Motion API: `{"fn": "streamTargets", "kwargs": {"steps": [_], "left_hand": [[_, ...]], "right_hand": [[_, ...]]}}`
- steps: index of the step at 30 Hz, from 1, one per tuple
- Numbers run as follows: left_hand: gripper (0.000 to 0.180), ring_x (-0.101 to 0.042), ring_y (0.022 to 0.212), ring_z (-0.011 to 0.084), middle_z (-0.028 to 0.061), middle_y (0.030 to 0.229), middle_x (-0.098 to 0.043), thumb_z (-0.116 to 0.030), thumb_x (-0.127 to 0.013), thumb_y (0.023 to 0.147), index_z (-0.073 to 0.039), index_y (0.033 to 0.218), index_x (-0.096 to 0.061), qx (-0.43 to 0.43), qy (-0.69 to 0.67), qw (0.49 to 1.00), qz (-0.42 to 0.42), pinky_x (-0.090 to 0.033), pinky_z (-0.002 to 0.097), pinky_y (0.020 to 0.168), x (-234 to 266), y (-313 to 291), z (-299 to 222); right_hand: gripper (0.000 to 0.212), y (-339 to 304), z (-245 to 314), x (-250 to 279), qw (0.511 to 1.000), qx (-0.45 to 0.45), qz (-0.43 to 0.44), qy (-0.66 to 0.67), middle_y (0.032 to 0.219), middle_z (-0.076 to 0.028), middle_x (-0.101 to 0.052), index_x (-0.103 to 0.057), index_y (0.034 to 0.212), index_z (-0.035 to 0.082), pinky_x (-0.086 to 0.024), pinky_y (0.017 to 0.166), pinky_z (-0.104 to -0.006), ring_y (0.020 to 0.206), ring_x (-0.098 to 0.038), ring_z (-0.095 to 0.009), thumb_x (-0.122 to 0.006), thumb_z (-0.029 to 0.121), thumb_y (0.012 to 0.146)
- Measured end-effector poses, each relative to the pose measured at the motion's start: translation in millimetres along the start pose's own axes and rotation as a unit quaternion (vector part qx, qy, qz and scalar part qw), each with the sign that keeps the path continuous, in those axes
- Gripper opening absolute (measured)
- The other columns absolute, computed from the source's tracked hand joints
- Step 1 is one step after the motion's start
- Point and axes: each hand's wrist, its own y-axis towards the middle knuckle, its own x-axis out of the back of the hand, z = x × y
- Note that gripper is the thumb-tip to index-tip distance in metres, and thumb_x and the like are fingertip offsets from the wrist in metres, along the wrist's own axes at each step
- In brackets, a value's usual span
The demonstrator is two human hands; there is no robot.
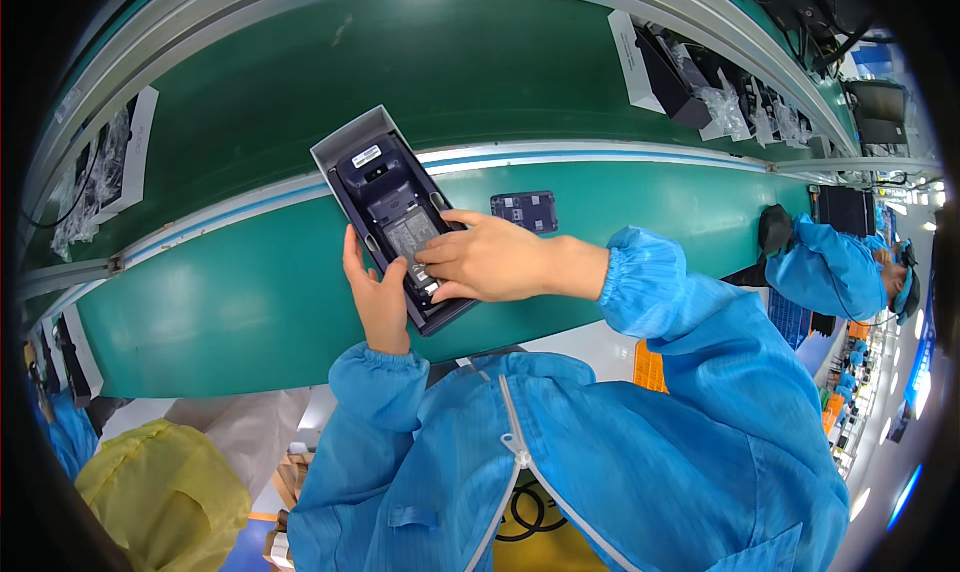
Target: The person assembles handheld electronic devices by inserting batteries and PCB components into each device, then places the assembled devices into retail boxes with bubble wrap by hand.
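A dark handheld device lies in a long open box with pale outer walls, tilted across the front edge of the bench. Its back is uncovered, and a grey labelled battery shows in the recess. My left hand grips the box's lower left side, thumb over the edge near the battery. From the right, my right hand reaches over the box with bent fingers on the battery's lower end; its fingertips are partly hidden. A dark flat back cover rests on the green surface, right of the box.
Beyond a metal rail is another green surface. Open boxes with plastic wrapping stand there at the left and right. A co-worker in blue is at the far right. Yellow cloth shows lower left, an orange crate below the bench.
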Motion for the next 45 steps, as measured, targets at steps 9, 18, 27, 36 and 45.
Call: {"fn": "streamTargets", "kwargs": {"steps": [9,18,27,36,45], "left_hand": [[0.066,-0.033,0.139,0.0268,0.0182,0.151,-0.032,-0.013,-0.064,0.092,-0.003,0.147,-0.03,-0.062,0.059,0.993,-0.084,-0.028,0.0372,0.113,12,-10,-32],[0.05,-0.04,0.135,0.0253,0.0179,0.145,-0.04,-0.014,-0.054,0.099,-0.003,0.144,-0.035,-0.181,0.126,0.972,-0.081,-0.032,0.0372,0.112,-7,-55,-87],[0.038,-0.054,0.122,0.0273,0.0173,0.13,-0.055,-0.003,-0.053,0.094,0.004,0.131,-0.049,-0.109,0.045,0.965,0.234,-0.042,0.041,0.105,-48,-132,-89],[0.062,-0.05,0.126,0.0324,0.0209,0.137,-0.049,-0.059,-0.032,0.1,-0.015,0.144,-0.035,0.247,-0.415,0.841,0.245,-0.045,0.0477,0.102,-87,-115,-114],[0.056,-0.059,0.113,0.0315,0.0178,0.121,-0.058,-0.052,-0.029,0.103,-0.012,0.141,-0.034,0.144,-0.315,0.929,0.128,-0.049,0.0441,0.097,-63,-91,-117]], "right_hand": [[0.026,-83,-60,23,0.906,-0.294,-0.274,0.136,0.113,-0.013,-0.067,-0.067,0.112,0.009,-0.051,0.09,-0.0415,0.107,-0.062,-0.032,-0.065,0.018,0.088],[0.091,-91,-84,-71,0.959,-0.283,-0.029,-0.017,0.127,-0.011,-0.054,-0.033,0.147,0.014,-0.039,0.099,-0.0491,0.119,-0.052,-0.031,-0.081,0.026,0.071],[0.021,-142,-79,-48,0.783,-0.445,-0.233,0.367,0.089,-0.006,-0.067,-0.066,0.095,0.003,-0.051,0.083,-0.0304,0.087,-0.065,-0.019,-0.077,0.01,0.078],[0.035,-108,60,73,0.935,-0.045,-0.304,0.177,0.115,-0.009,-0.066,-0.066,0.103,0.004,-0.054,0.089,-0.0389,0.105,-0.065,-0.026,-0.073,0.0,0.069],[0.042,-60,75,56,0.959,-0.009,-0.282,-0.032,0.121,-0.014,-0.065,-0.065,0.116,0.002,-0.054,0.091,-0.036,0.115,-0.062,-0.027,-0.068,0.009,0.075]]}}
